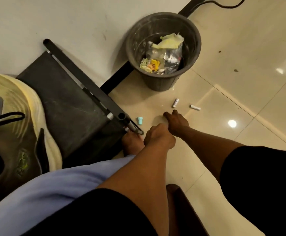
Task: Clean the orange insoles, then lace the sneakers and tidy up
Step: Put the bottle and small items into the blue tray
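Note:
A sneaker (pixel 19 126) with a cream sole, dark upper and black lace lies on a black seat (pixel 67 99) at the left. Both my arms reach down to the tiled floor. My left hand (pixel 159 137) is curled into a fist with its back to the camera, and nothing shows in it. My right hand (pixel 176 121) is just beyond it, with its fingertips down on the floor. No orange insole is in view.
A grey bin (pixel 163 51) holding paper and plastic rubbish stands by the wall. A teal cap (pixel 140 120) and two small white tubes (pixel 176 103) (pixel 195 107) lie on the floor near my hands. My bare foot (pixel 132 144) rests by the seat's leg.

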